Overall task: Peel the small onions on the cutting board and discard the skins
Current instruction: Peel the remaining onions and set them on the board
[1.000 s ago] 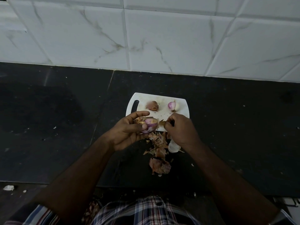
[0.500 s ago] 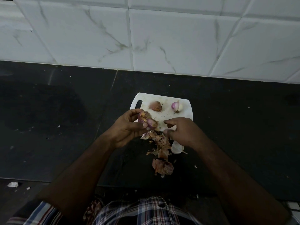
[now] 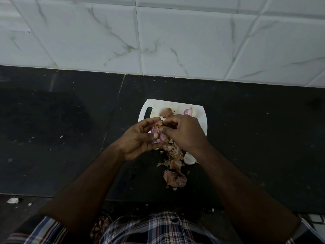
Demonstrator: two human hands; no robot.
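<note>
Head view: left hand cups the onion, thumb across its front; right hand pinches a flap of skin at its top. Likely light, firm, slick once bare; skin papery and prone to tear, so best taken low at the loose edge. Beyond the hands on the board, two more onions. Peels lie below the hands.
</note>
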